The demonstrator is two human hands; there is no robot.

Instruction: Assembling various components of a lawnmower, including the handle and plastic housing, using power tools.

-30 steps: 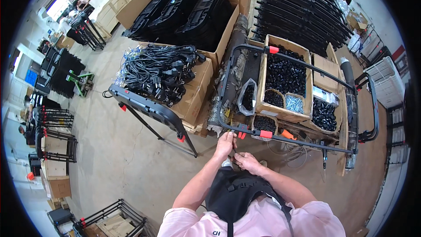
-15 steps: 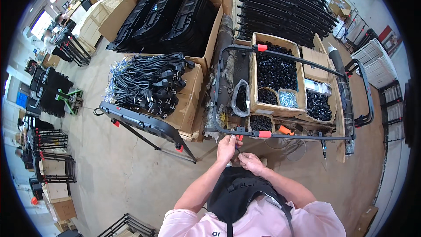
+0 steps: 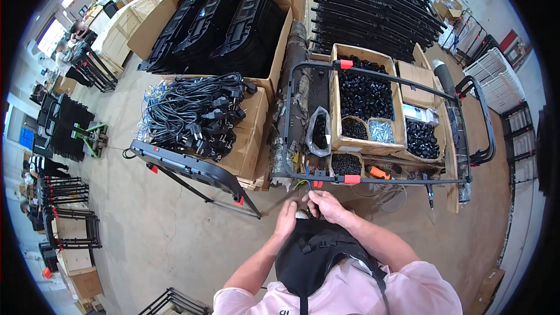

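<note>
Left hand (image 3: 287,219) and right hand (image 3: 326,205) meet close below black tube frame (image 3: 373,181). Fingers curled round something small, hidden — can't tell what. Frame's near bar runs left-right, orange clips on it. Behind: open brown cartons (image 3: 363,105) of black parts, clear bag of screws (image 3: 382,130), cable heap (image 3: 195,114) left.

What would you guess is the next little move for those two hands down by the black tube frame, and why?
Probably easing the thin wires toward the black tube frame. The left hand and the right hand are pinched together just below its front bar, and the wires dangle from that bar right above them. What the fingers pinch is too small to tell.
</note>
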